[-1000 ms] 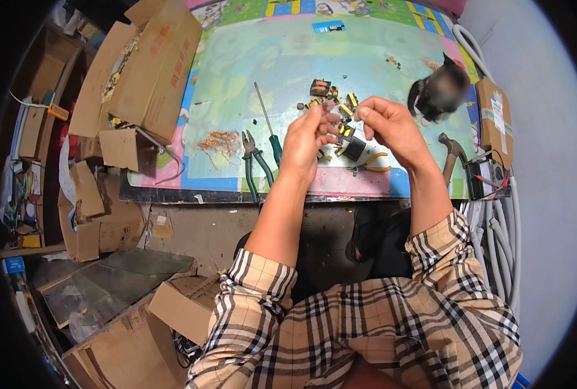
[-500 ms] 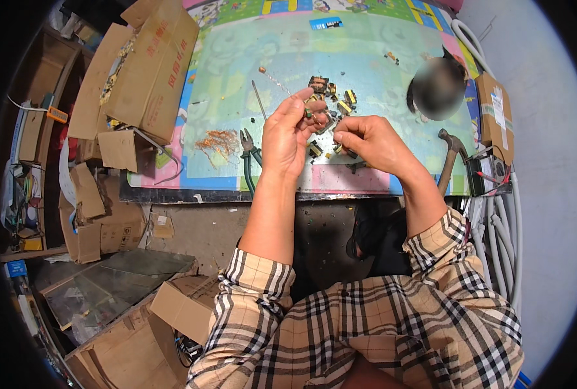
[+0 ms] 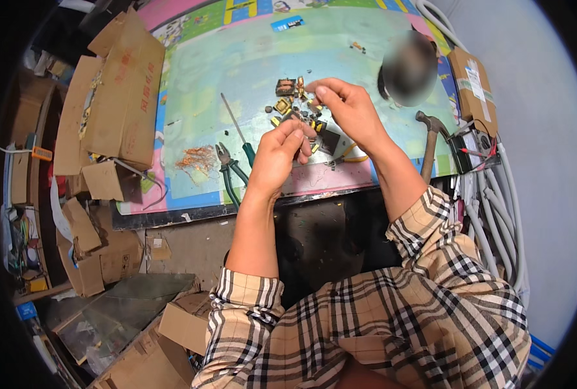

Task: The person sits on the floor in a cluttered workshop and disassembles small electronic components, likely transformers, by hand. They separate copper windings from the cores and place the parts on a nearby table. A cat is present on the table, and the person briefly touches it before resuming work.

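My left hand [image 3: 276, 159] is closed at the near left side of a pile of small electronic parts, thumb against curled fingers. What it pinches is too small to make out. Over the pile's far right side, my right hand [image 3: 352, 113] is closed too, thumb and forefinger together beside a small copper-coloured piece [image 3: 300, 83]; its grip is unclear. In the pile lie a small transformer with copper winding [image 3: 286, 87], a yellowish coil part [image 3: 282, 106] and a flat black piece [image 3: 329, 141]. My hands partly cover the rest.
Left of my hands lie a screwdriver [image 3: 235, 123], green-handled pliers [image 3: 229, 170] and a tangle of copper wire [image 3: 197, 159]. A hammer [image 3: 429, 139] and a blurred dark object [image 3: 409, 68] are at right. An open carton [image 3: 123, 97] stands on the left edge.
The view has shifted. My right hand has gone from the pile's near side to its far right side, and my left hand has come lower, its fingers more curled.
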{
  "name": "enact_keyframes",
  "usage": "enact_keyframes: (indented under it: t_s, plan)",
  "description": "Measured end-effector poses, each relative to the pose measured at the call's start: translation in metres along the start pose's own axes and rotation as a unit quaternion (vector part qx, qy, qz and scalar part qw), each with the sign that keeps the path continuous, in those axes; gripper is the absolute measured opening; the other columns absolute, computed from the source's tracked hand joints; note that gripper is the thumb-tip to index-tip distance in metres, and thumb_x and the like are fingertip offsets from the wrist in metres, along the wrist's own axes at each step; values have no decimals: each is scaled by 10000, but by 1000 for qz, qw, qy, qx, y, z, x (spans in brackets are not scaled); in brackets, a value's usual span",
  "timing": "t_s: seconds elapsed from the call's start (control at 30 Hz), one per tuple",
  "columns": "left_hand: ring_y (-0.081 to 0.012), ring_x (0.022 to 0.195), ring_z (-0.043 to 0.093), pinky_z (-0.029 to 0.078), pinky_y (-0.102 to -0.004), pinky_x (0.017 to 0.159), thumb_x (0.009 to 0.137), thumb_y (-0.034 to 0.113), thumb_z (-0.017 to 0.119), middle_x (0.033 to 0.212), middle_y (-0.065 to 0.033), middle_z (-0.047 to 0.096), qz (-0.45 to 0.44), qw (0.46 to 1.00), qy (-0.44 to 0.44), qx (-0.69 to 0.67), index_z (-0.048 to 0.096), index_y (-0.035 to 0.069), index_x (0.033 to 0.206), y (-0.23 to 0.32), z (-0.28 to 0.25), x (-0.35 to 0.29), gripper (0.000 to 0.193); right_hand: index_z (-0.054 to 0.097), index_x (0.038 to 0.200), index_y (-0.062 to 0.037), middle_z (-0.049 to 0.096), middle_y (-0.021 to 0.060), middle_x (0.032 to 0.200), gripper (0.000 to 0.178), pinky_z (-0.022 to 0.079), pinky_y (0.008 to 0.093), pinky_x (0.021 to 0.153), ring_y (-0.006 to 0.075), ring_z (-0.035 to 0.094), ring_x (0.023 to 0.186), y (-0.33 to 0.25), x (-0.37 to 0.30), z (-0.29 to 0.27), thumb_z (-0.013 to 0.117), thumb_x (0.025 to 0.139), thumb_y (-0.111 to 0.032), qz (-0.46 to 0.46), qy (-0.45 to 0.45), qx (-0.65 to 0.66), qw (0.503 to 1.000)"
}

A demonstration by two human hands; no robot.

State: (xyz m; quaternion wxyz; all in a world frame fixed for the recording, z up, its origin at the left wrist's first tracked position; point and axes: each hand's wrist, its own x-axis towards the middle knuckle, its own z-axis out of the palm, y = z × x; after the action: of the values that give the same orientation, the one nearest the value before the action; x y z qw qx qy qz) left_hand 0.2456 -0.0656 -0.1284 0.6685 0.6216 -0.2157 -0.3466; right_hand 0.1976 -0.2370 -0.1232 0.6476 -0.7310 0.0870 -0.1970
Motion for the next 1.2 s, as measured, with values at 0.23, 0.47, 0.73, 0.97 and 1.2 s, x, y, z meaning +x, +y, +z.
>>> enact_keyframes:
  t_s: [0.23, 0.47, 0.73, 0.97, 1.2]
  plan:
    - [-122, 696, 527, 415, -245, 677, 968, 206, 484, 731, -39, 593, -8, 996, -59, 65, 628, 5, 927, -2, -1, -1, 250, 685, 1060, -56, 594, -39, 792, 251, 265, 178, 460, 8, 337, 526, -8, 2, -9, 588, 931, -248, 51, -31, 102, 993]
    - [-113, 671, 582, 473, -249, 643, 974, 288, 504, 808, -55, 646, -18, 995, 22, -91, 629, 9, 991, 3, 2, 1, 306, 695, 969, -45, 594, -49, 756, 209, 283, 171, 471, 8, 367, 535, -10, -2, 3, 615, 910, -229, 107, -64, 130, 984]
    - [-65, 587, 534, 423, -211, 537, 936, 143, 568, 779, -51, 661, 23, 996, 89, -7, 658, -7, 1008, 6, 7, 4, 189, 677, 934, 22, 668, 35, 832, 232, 473, 251, 717, 83, 575, 775, -8, -2, 4, 629, 906, -202, 80, -78, 42, 993]
    - [-94, 568, 561, 444, -261, 520, 861, 74, 635, 757, -52, 684, 140, 956, 216, 141, 708, 0, 896, 0, 18, 4, 110, 663, 848, 18, 634, 17, 728, 280, 452, 250, 635, 73, 541, 685, 1, 0, 9, 627, 905, -253, 76, -43, 31, 996]
    - [-281, 632, 639, 499, -342, 576, 800, 44, 646, 755, -142, 663, 360, 774, 304, 423, 680, 15, 867, 0, 30, 2, 81, 593, 712, -59, 506, -58, 656, 309, 329, 211, 548, 24, 403, 619, -13, -3, 7, 650, 892, -304, 153, -35, 34, 987]
